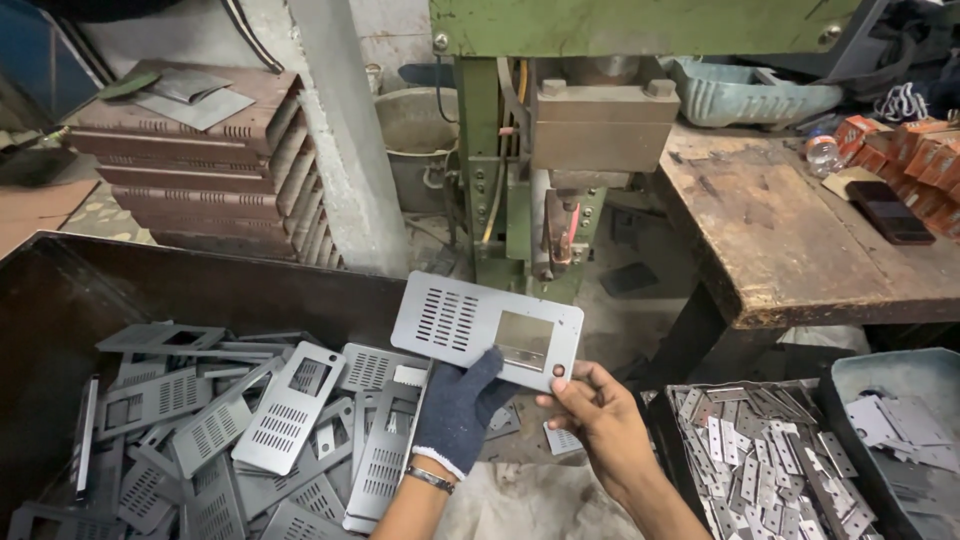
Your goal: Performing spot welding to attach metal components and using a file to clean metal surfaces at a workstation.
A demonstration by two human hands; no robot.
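Behind, green press [540, 150]; gloved left hand [458, 405] and bare right hand [600, 415] pinch slotted plate [487, 328]; fingertips hidden.

We see matt grey sheet-metal plate [487, 330], knit cloth glove [458, 408], rough worn wood bench [790, 235]; bin [60, 300] prob. steel.

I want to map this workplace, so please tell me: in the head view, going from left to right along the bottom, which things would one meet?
Dark bin of grey slotted metal plates → left hand in a dark blue glove → bare right hand → black crate of small metal strips → grey-blue tub of flat metal pieces.
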